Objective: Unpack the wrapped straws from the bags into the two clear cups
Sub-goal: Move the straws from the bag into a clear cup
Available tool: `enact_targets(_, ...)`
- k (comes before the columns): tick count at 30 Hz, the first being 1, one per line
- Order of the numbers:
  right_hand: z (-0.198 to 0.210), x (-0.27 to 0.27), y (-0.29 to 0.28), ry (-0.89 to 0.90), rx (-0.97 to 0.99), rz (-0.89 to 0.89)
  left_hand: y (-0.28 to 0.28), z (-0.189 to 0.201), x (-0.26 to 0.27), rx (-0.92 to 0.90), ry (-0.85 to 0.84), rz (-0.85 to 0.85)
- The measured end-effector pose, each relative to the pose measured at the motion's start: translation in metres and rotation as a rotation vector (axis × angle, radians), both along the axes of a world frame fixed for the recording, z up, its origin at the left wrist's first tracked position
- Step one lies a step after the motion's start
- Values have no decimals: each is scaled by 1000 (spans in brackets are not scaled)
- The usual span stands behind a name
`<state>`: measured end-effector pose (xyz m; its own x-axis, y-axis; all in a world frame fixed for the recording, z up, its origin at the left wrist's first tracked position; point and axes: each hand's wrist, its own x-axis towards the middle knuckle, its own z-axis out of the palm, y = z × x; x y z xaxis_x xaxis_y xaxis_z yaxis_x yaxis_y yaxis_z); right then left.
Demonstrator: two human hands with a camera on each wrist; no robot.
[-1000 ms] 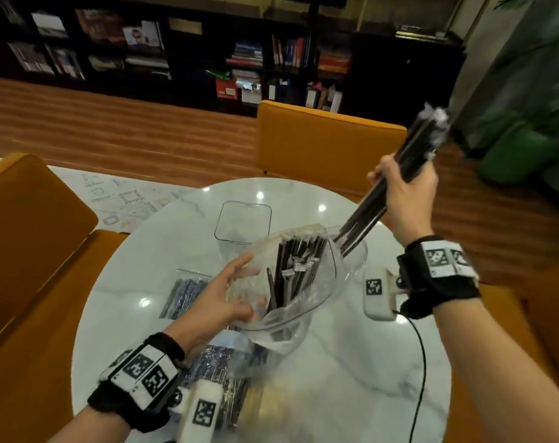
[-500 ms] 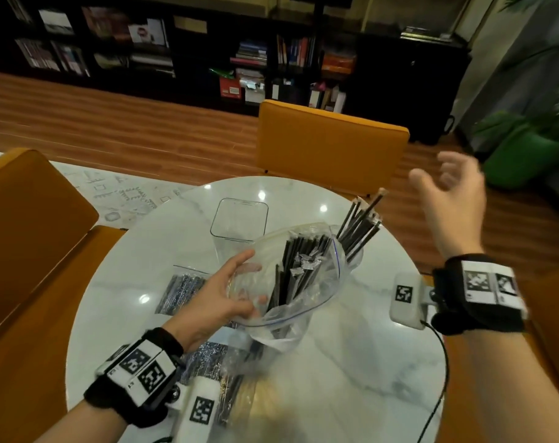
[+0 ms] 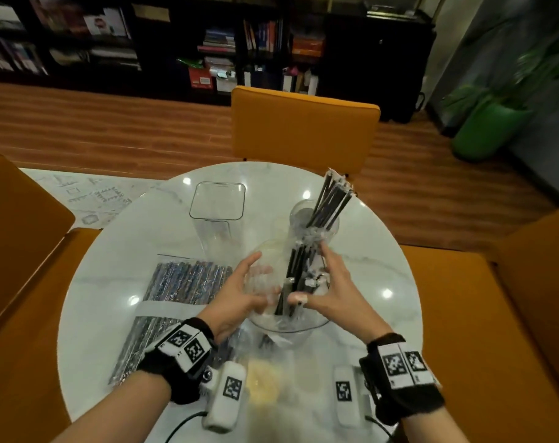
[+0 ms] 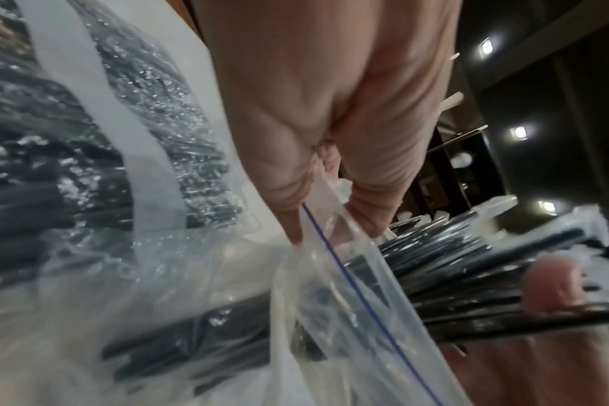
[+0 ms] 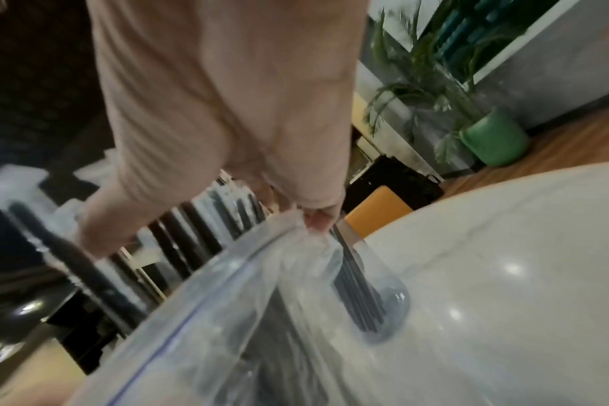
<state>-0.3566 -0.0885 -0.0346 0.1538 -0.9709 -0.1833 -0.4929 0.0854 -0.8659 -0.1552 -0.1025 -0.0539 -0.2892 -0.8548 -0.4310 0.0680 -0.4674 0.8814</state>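
Two sealed straw bags [image 3: 185, 282] lie flat on the tabletop [image 3: 383, 266] at left, unopened; the square cup [image 3: 217, 203] is empty. My left hand [image 3: 240, 295] pinches the open bag's [image 3: 287, 327] rim, my right hand [image 3: 329, 289] reaches among its upright straws [image 3: 295, 270]. The round cup [image 3: 316, 219] holds one bundle [image 3: 332, 199], tips leaning up-right.

Round marble table [image 3: 377, 270] — two cups [image 3: 217, 206], straw bags [image 3: 188, 278].
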Motion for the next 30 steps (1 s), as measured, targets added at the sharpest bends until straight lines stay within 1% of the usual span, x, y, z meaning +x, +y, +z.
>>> enact_targets(2, -9, 3, 0, 37, 66, 39, 3, 2, 0, -8, -80, -69)
enact_targets(5, -12, 6, -3, 36, 90, 74, -1, 10, 5, -61, -346, -270)
enact_targets(6, -10, 6, -4, 18, 84, 78, -3, 13, 7, -72, -403, -304)
enact_targets(7, -8, 5, -4, -9, 83, 73, -6, 15, 11, -77, -413, -315)
enact_targets(10, 2, -6, -3, -90, 63, 34, -13, 19, 22, -57, -313, -255)
enact_targets(12, 10, -22, 5, -156, 18, -65, -13, 21, 28, -47, -272, -195)
enact_targets(14, 13, -35, 18, -276, -35, -164, -10, 18, 31, -46, -269, -152)
enact_targets(16, 11, -34, 28, -406, -37, -142, -4, 13, 30, -54, -292, -114)
enact_targets(17, 8, -27, 30, -431, -10, -103, -3, 10, 29, -60, -289, -105)
enact_targets(18, 5, -17, 30, -416, 15, -61, -1, 8, 27, -62, -268, -104)
enact_targets(20, -2, 5, 26, -300, -4, -30, 2, 6, 20, -85, -230, -96)
enact_targets(23, -6, 24, 16, -139, -105, -120, 4, 7, 10, -151, -248, -67)
enact_targets(25, 0, 25, 11, -112, -184, -231, 3, 11, 6, -185, -226, -30)
enact_targets(27, 8, 19, 7, -122, -241, -300, 1, 13, 6, -207, -211, -6)
enact_targets(30, 13, 7, 4, -146, -260, -369, 2, 16, 9, -208, -217, -53)
